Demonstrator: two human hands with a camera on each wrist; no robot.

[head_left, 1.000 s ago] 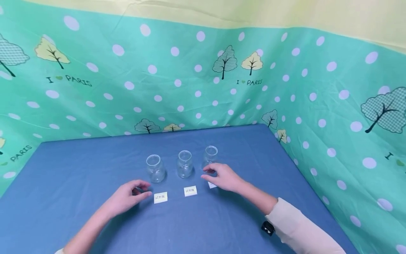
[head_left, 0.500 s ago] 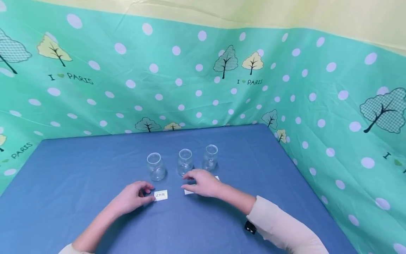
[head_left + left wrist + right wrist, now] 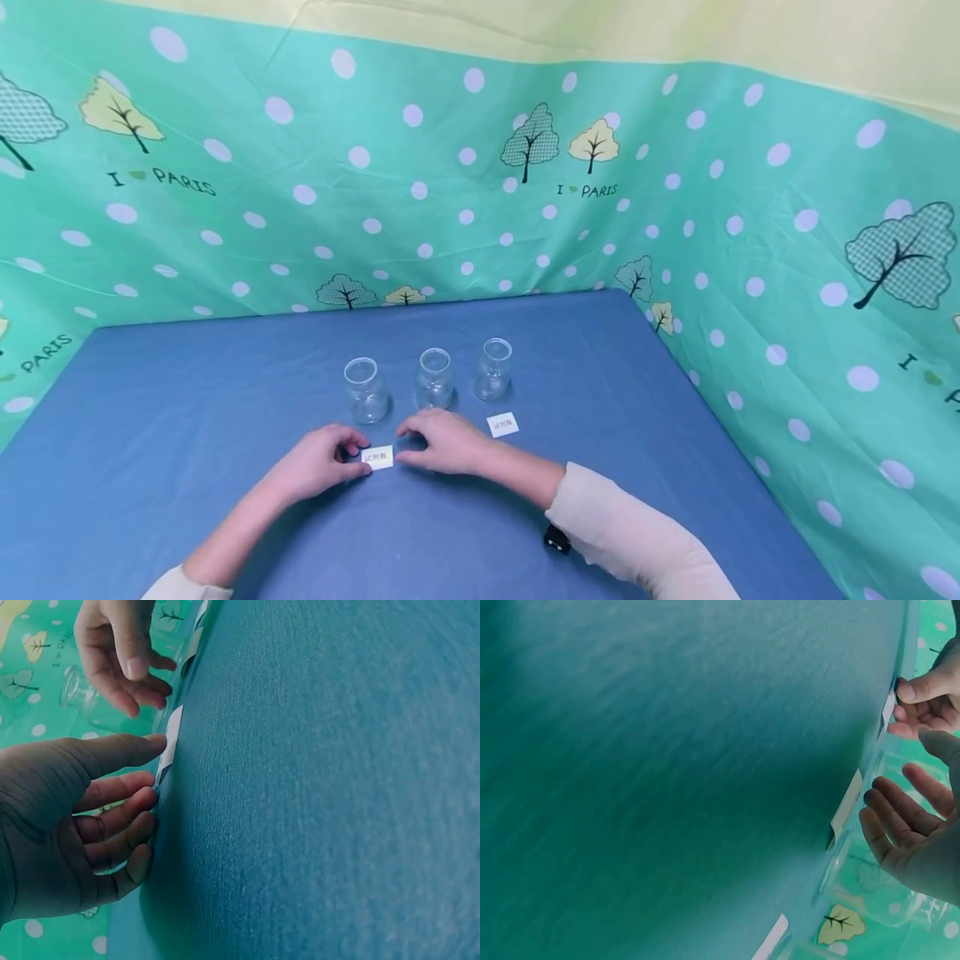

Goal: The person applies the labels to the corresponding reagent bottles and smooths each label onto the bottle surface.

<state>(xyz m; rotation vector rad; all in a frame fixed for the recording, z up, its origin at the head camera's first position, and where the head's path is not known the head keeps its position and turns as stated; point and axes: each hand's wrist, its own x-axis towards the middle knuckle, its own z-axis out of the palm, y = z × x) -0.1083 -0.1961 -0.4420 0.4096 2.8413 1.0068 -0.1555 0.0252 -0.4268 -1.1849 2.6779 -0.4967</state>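
Head view: the right hand [image 3: 442, 443] has been drawn leftward toward the left card [image 3: 378, 457], nearside of the left jar [image 3: 366, 393], where work now seems centred. Left wrist: that card is seemingly met by the thumb of the left hand [image 3: 52, 832]; whether it is pinched cannot be told. Right wrist: nothing is grasped by the right hand, near the middle card [image 3: 847, 801].

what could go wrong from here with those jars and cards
The right hand overlaps the foot of the middle jar in the head view, so it might bump that jar. The left hand is right at the left card; a small slip could shift or tip it.
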